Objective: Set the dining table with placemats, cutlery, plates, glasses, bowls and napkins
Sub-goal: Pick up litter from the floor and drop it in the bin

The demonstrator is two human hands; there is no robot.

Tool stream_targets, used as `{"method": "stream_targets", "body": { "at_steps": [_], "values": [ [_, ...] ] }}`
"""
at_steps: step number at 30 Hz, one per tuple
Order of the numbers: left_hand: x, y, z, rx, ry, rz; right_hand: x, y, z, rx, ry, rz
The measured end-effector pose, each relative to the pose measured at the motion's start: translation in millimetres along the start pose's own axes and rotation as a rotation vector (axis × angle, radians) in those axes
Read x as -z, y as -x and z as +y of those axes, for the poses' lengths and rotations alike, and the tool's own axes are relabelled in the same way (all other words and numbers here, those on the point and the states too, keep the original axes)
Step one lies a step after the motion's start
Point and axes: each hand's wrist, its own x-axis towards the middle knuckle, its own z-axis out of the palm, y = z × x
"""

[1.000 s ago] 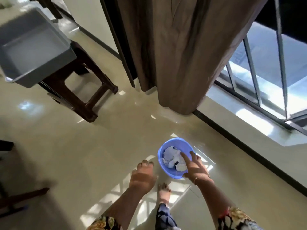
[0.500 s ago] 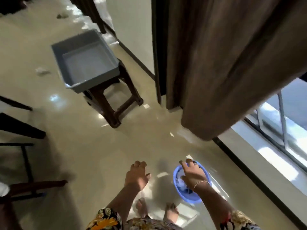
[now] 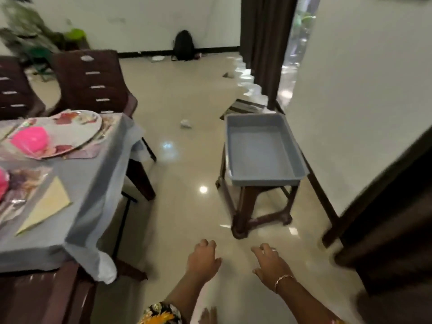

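Note:
The dining table stands at the left under a pale blue cloth. On it a patterned plate rests on a placemat and carries a pink bowl. A folded cream napkin lies nearer me, beside a second placemat. Another pink bowl shows at the left edge. My left hand and my right hand hang over the floor at the bottom centre, both empty with fingers loosely apart. A thin bracelet circles my right wrist.
A grey plastic tub sits on a dark wooden stool right of centre. Two dark chairs stand behind the table. A brown curtain and white wall close the right side. A crumpled paper scrap lies on the floor.
The view has swung up from the floor and the blue bowl to the room. My right hand has left the blue bowl, which is out of sight. Both hands are empty.

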Motion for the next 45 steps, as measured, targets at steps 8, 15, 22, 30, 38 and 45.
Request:
{"method": "stream_targets", "body": {
  "at_steps": [8, 15, 22, 30, 38, 45],
  "values": [
    [112.4, -103.1, -102.3, 0.152, 0.052, 0.081, 70.0, -161.6, -90.9, 0.117, -0.016, 0.031],
    [183.5, -212.7, -139.0, 0.136, 0.110, 0.119, 130.6, -301.0, -123.3, 0.148, 0.019, 0.063],
    [293.6, -348.5, -164.8, 0.107, 0.054, 0.067, 208.1, -458.7, -139.2, 0.147, -0.050, 0.062],
    [403.5, -493.1, -182.2, 0.138, 0.079, 0.096, 297.1, -601.6, -145.5, 0.127, -0.091, 0.082],
    [466.7, -652.9, -200.2, 0.093, 0.072, 0.028, 356.7, -754.2, -148.2, 0.081, -0.079, 0.067],
    [561.1, -804.6, -254.0, 0.112, 0.080, -0.003, 424.9, -912.1, -169.1, 0.034, -0.047, -0.038]
  ]
}}
